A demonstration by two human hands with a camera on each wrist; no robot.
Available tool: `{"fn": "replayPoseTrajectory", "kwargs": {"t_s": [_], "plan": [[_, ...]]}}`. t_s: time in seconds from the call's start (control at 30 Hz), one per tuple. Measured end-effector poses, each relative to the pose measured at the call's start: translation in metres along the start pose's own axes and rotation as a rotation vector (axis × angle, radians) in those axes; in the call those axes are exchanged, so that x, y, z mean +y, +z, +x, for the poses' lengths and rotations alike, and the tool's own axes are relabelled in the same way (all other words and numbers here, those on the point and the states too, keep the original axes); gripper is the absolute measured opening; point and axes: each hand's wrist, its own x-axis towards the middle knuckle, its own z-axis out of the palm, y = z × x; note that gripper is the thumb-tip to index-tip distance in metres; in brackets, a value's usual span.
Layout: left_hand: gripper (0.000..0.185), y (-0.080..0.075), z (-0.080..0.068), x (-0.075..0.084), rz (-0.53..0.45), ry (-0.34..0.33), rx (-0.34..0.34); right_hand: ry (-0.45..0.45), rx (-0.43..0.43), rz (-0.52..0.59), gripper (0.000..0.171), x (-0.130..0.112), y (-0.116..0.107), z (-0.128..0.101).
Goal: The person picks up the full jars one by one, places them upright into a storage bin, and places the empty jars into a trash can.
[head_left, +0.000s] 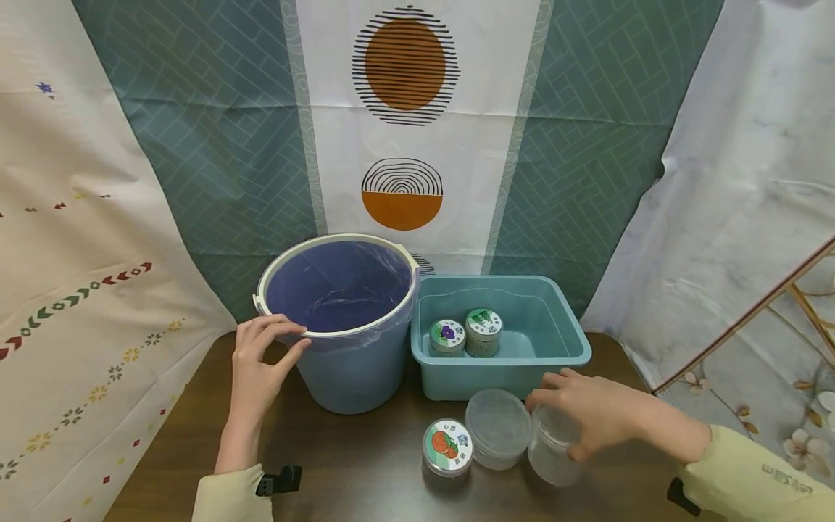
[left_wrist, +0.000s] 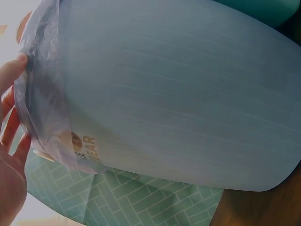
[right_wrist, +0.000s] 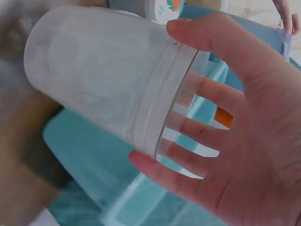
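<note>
Clear cup [head_left: 554, 462] is sitting at the table's [head_left: 352, 467] near side, just beside a translucent tub [head_left: 498, 428], the right hand [head_left: 596, 409] curling round its rim. Next along, a jar [head_left: 447, 448] is showing orange fruit, lettering too small to read. Beyond, the left hand [head_left: 259, 362] is pinching the rim of a lined blue bin [head_left: 355, 384], "BEAR" showing on its side. Alongside, a teal basin [head_left: 502, 375] is holding two small jars [head_left: 484, 332], labels showing purple flower and green leaves.
</note>
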Motion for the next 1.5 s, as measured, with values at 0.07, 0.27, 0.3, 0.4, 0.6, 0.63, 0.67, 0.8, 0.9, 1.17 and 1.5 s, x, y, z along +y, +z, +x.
{"fn": "replayPoseTrajectory", "kwargs": {"t_s": [0.07, 0.27, 0.3, 0.4, 0.6, 0.63, 0.67, 0.8, 0.9, 1.17, 1.5], "plan": [[0.030, 0.000, 0.000, 0.000, 0.000, 0.001, 0.000, -0.016, -0.010, -0.012, 0.067, -0.002, -0.011, 0.003], [0.031, 0.000, 0.000, 0.001, 0.000, 0.001, 0.000, -0.045, -0.032, -0.048, 0.065, -0.010, -0.040, 0.012], [0.030, 0.000, 0.000, 0.001, 0.001, -0.001, -0.002, -0.041, -0.044, -0.050, 0.064, -0.012, -0.044, 0.014], [0.030, 0.000, 0.000, 0.001, 0.001, -0.004, -0.004, -0.039, -0.087, -0.054, 0.064, -0.017, -0.057, 0.020], [0.030, 0.000, 0.000, 0.001, -0.001, 0.002, 0.002, -0.045, -0.171, -0.043, 0.065, -0.028, -0.082, 0.035], [0.030, 0.000, 0.000, 0.001, -0.002, -0.001, 0.000, -0.048, -0.179, -0.044, 0.065, -0.030, -0.087, 0.038], [0.030, 0.000, 0.000, 0.001, -0.002, -0.002, 0.000, -0.050, -0.184, -0.048, 0.065, -0.033, -0.092, 0.040], [0.029, -0.001, 0.000, 0.001, -0.004, -0.023, -0.004, -0.074, -0.193, -0.066, 0.065, -0.041, -0.112, 0.051], [0.028, 0.000, -0.001, 0.001, -0.009, -0.034, -0.004, -0.089, -0.193, -0.078, 0.065, -0.046, -0.126, 0.058], [0.029, 0.002, 0.000, 0.000, -0.027, -0.020, 0.005, -0.088, -0.198, -0.036, 0.068, -0.058, -0.157, 0.069], [0.031, 0.002, -0.001, 0.000, -0.021, -0.016, 0.021, -0.137, -0.223, 0.036, 0.071, -0.069, -0.213, 0.095]]}}
